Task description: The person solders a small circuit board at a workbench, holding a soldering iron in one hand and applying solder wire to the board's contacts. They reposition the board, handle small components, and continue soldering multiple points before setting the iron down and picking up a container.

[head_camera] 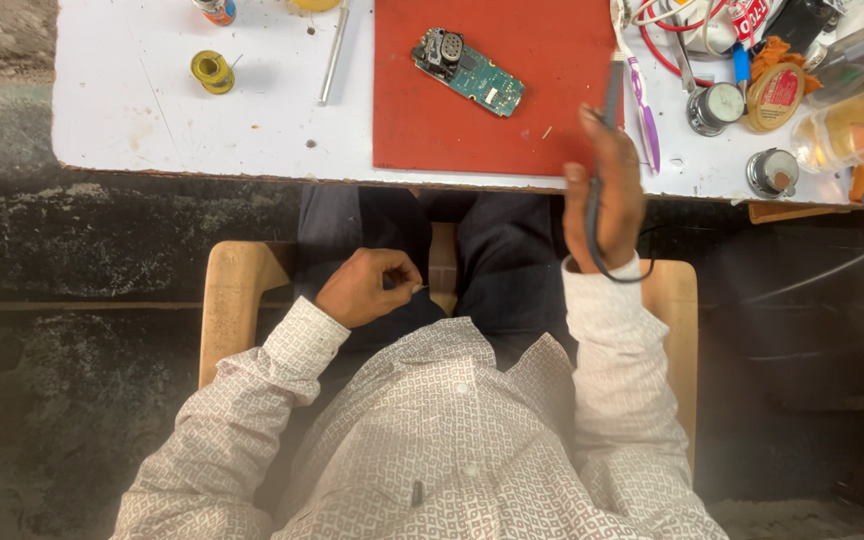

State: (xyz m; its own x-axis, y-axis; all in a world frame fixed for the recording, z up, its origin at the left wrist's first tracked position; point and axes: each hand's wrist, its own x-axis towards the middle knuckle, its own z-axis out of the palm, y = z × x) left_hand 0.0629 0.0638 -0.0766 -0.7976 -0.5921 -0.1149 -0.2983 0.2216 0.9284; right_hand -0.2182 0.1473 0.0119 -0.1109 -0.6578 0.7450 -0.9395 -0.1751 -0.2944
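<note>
The white patterned cotton shirt (432,430) fills the foreground. Well below the red rectangular rubber mat (482,85), over the lap, the left hand (367,288) pinches a tiny pale bit too small to identify. At the mat's lower right corner, the right hand (604,190) grasps a dark corded soldering iron (612,90). A green phone circuit board (468,72) lies on the mat's upper middle.

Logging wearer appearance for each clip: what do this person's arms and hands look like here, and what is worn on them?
Both arms are in long, loose sleeves of a white shirt covered with a small dark diamond-shaped print, ending in buttoned-style cuffs at the wrists. The left hand and the right hand are bare: no gloves, and no rings or watch that can be seen.
</note>
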